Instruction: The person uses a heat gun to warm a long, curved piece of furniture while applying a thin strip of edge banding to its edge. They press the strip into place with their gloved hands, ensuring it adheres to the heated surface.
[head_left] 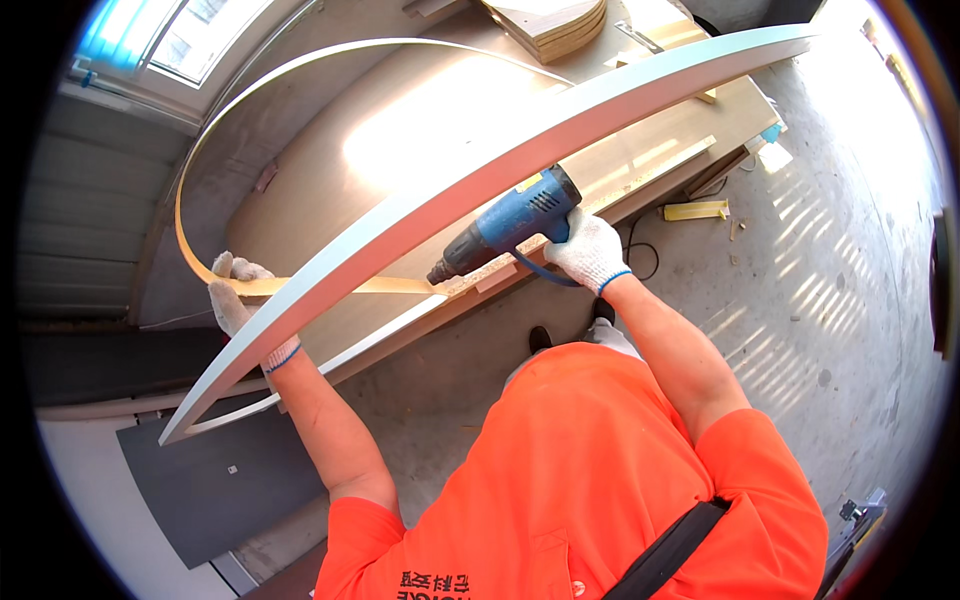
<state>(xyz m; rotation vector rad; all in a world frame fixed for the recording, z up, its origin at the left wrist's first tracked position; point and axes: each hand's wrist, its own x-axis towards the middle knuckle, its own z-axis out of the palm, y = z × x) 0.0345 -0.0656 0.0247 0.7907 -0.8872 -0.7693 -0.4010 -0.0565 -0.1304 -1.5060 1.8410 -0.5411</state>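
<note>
My right hand (590, 250), in a white knitted glove, is wrapped round the handle of a blue heat gun (515, 218). The gun's dark nozzle points left and down, close to the end of a thin edging strip (395, 286). Farther left, my gloved left hand (235, 290) pinches this strip between thumb and fingers. From there the strip bends up and round in a wide loop over the workbench (320, 215). A long, curved white panel (450, 205) slants across in front, hiding part of my left hand and of the strip.
Curved wooden boards (550, 35) lie stacked at the bench's far end. A black cable (655, 265) and a yellow piece (695, 210) are on the concrete floor at the right. At lower left lies a dark grey sheet (225, 485). A window (200, 40) is at upper left.
</note>
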